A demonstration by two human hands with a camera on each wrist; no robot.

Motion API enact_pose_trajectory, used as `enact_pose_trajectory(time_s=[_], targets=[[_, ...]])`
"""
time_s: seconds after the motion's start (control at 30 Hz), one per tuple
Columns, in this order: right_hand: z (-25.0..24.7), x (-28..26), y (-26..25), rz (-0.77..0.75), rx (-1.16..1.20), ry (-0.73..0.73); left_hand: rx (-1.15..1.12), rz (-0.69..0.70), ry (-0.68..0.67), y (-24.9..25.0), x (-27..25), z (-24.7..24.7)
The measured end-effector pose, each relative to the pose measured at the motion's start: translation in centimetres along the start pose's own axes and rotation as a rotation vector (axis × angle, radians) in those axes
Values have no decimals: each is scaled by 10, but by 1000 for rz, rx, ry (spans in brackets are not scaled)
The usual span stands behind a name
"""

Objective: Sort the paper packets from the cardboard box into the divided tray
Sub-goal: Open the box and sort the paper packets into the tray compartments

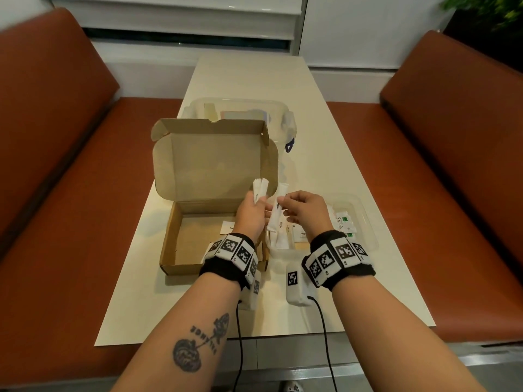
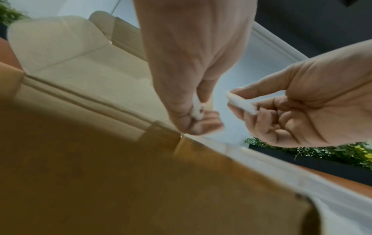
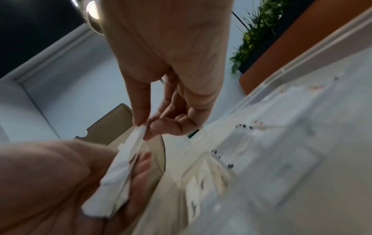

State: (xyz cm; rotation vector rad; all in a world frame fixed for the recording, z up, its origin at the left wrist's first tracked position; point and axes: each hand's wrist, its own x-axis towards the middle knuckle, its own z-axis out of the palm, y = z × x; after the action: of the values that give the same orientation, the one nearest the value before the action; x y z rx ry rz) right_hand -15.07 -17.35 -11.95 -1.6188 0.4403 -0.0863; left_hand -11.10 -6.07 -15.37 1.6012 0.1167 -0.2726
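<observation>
An open cardboard box (image 1: 169, 250) sits on the table with a flat paper packet (image 1: 227, 227) lying inside. Over its right wall my left hand (image 1: 259, 200) grips a bundle of white stick packets (image 1: 260, 189) (image 3: 112, 182) that point upward. Close to its right, my right hand (image 1: 283, 200) pinches one white stick packet (image 1: 277, 215) (image 2: 240, 103) between thumb and forefinger. That stick hangs down over the clear divided tray (image 1: 365, 216). The tray holds white sticks (image 1: 278, 240) in its left compartment and green-printed packets (image 1: 343, 222) further right.
A clear plastic container (image 1: 243, 108) stands behind the box's raised lid (image 1: 215, 165). Orange benches (image 1: 56, 165) (image 1: 452, 165) flank the narrow cream table (image 1: 325, 137). Black cables run from both wrists over the near table edge.
</observation>
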Motion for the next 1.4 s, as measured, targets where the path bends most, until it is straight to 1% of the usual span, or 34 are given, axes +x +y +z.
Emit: enact_pose_trajectory(time_s=[0.03,0.1,0.17,0.23,0.33,0.37,0.43,0.5,0.53,0.6,0.7,0.9,0.97,1.07,1.13,1.23,1.4], targets=[[-2,1,-1,-2,-45,-7,3,-1,10,1,0,-1],[-5,3,-1,-7,-139,-40,-25,8,-13,5,-2,-1],[-6,3,-1,-16,-209,-68,0,66,-40,6,-4,-1],[-6,1,0,-13,-226,-82,40,98,-42,8,-6,-1],[-5,-2,3,33,-189,-101,39,88,-15,7,-4,-1],[-6,-2,5,45,-182,-89,50,91,-5,7,-4,-1],[-8,-1,8,49,-189,-8,50,74,34,6,-4,-3],[-9,2,10,45,-242,75,-20,13,94,4,-2,-4],[-8,4,12,49,-281,84,-61,-14,119,3,-1,-5],[-1,7,14,64,-359,56,-116,-35,144,1,0,-6],[10,8,19,67,-479,7,-153,-33,137,-3,-2,-6],[20,7,23,22,-705,-50,-132,-36,125,-5,-1,-10],[18,7,20,15,-773,-100,-132,-36,121,-6,0,-11],[16,7,17,-13,-945,-190,-129,-39,112,-6,-1,-11],[16,7,17,-31,-1038,-214,-120,-31,112,-6,-2,-10],[14,6,19,-62,-1070,-216,-120,-26,115,-7,-2,-10],[7,7,22,-89,-986,-205,-160,-34,78,-8,-4,-7]])
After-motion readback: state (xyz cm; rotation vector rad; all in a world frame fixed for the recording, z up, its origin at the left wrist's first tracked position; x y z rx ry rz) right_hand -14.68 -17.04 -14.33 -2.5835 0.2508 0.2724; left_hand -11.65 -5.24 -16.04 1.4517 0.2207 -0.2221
